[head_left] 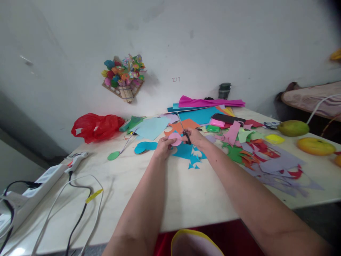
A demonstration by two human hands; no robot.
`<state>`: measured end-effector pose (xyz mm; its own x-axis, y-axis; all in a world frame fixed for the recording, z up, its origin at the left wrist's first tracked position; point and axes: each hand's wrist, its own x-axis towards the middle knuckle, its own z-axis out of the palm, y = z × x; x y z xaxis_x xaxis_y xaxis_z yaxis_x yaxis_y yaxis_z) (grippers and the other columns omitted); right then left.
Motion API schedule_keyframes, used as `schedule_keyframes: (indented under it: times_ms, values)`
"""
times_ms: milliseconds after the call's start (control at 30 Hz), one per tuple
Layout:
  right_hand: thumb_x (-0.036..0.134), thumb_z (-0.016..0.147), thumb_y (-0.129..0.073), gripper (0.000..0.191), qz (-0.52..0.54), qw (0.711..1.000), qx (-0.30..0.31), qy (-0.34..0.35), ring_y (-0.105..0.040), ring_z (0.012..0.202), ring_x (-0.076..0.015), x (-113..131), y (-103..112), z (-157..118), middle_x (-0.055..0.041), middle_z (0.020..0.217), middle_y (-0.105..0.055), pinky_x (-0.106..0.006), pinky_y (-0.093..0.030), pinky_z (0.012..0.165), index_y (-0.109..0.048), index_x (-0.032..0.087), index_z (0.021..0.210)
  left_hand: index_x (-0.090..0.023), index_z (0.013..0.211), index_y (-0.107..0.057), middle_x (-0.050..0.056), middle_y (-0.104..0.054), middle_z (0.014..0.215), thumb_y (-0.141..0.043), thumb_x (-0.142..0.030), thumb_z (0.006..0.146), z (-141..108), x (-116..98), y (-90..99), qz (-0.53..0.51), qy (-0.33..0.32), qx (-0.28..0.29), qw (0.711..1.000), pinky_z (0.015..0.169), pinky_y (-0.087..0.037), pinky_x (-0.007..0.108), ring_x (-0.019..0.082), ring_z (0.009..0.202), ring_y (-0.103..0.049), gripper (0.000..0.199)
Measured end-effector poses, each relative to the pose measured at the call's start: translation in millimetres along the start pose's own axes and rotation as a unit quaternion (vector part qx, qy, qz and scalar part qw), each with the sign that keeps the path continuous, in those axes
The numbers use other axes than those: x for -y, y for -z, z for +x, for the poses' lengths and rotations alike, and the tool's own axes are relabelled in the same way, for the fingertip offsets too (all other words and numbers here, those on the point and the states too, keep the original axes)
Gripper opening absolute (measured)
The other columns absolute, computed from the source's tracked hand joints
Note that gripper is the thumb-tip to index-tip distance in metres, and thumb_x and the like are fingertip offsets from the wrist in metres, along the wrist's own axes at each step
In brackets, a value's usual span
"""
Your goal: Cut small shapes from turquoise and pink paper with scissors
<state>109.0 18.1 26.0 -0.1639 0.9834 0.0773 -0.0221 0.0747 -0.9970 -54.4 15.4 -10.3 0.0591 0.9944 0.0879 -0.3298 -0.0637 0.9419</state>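
Observation:
A round pink paper piece (175, 139) is pinched at its left edge by my left hand (164, 146). My right hand (194, 137) is closed around the dark handles of a pair of scissors (188, 137), whose blades point away from me; fingers of this hand also reach the paper's right edge. Under and beside my hands lie a blue paper sheet (183, 152) with cut-out gaps and small blue scraps (194, 166). Left of my left hand rest rounded blue paper cut-outs (145, 147). An orange paper piece (189, 124) lies just beyond the scissors.
A red plastic bag (97, 127) and a green paper circle (113, 155) are at left, near a white power strip (45, 181) with cables. Mixed paper scraps (277, 163) and mangoes (316, 146) cover the right side. Coloured sheets (202, 115) are stacked at the back.

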Motion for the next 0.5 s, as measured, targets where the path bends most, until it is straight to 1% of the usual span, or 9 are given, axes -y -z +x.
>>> schedule_keyframes:
  times_ms: [100, 200, 367, 500]
  values:
    - [0.011, 0.055, -0.071, 0.029, 0.001, 1.0, 0.005, 0.02, -0.051, 0.046, -0.0104, 1, -4, -1, 0.0073, 0.051, -0.056, -0.022, -0.04, 0.046, -0.058, 0.019, 0.079, -0.01, 0.069, -0.073, 0.006, -0.065, 0.061, -0.084, -0.025, 0.05, 0, 1, -0.3, 0.015, -0.002, 0.003, 1.0, 0.048, -0.032, 0.023, 0.01, 0.052, -0.051, 0.027]
    - [0.015, 0.052, -0.071, 0.031, -0.001, 0.999, -0.003, 0.045, -0.052, 0.05, -0.0112, -1, -6, 0, 0.0073, 0.055, -0.055, -0.024, -0.041, 0.05, -0.058, 0.018, 0.08, -0.01, 0.069, -0.073, 0.005, -0.063, 0.059, -0.084, -0.025, 0.049, 1, 2, -2.1, 0.012, -0.003, -0.013, 1.0, 0.047, -0.03, 0.023, 0.01, 0.05, -0.05, 0.027]
    - [0.017, 0.05, -0.071, 0.035, 0.002, 0.997, -0.047, 0.063, -0.053, 0.055, -0.0117, -4, -8, 4, 0.0071, 0.06, -0.057, -0.025, -0.043, 0.054, -0.058, 0.019, 0.082, -0.01, 0.07, -0.072, 0.004, -0.064, 0.059, -0.086, -0.023, 0.047, 1, 2, -8.6, -0.034, 0.004, -0.043, 0.998, 0.047, -0.035, 0.022, 0.01, 0.051, -0.053, 0.03]
    - [0.014, 0.053, -0.068, 0.032, -0.001, 0.996, -0.063, 0.062, -0.055, 0.059, -0.0121, -3, -13, 2, 0.0069, 0.061, -0.057, -0.024, -0.044, 0.056, -0.057, 0.02, 0.082, -0.01, 0.071, -0.071, 0.006, -0.066, 0.064, -0.087, -0.023, 0.05, 2, 4, -12.6, -0.069, -0.002, -0.061, 0.996, 0.055, -0.044, 0.022, 0.012, 0.057, -0.06, 0.03]
